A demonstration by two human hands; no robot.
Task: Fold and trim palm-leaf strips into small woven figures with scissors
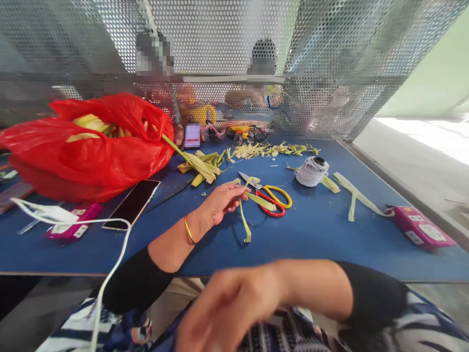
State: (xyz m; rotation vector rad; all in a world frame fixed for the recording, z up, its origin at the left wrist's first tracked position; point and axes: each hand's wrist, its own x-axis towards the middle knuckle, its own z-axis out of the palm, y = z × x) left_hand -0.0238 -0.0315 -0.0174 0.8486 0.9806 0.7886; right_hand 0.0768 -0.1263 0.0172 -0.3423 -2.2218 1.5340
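My left hand [224, 201], with a gold bangle on its wrist, pinches a small bunch of pale green husk strips [244, 226] between thumb and fingers. Their ends stick out to the right and hang down over the blue table. Just beyond the fingertips lie scissors [277, 196] with one red and one yellow handle loop, blades partly behind the strips. My right hand [230, 308] is in front of the table edge, above my lap, smeared by motion; its fingers cannot be made out. Farther right stands a spool of white thread [309, 172], with another pale strip [355, 191] beyond it.
A red plastic bag [124, 164] of husks fills the left, with loose husks [205, 166] beside it. Husk scraps [256, 150] line the back before a perforated metal screen [227, 34]. Also there: a dark phone [135, 203], white cable [122, 244], pink power strip [419, 227].
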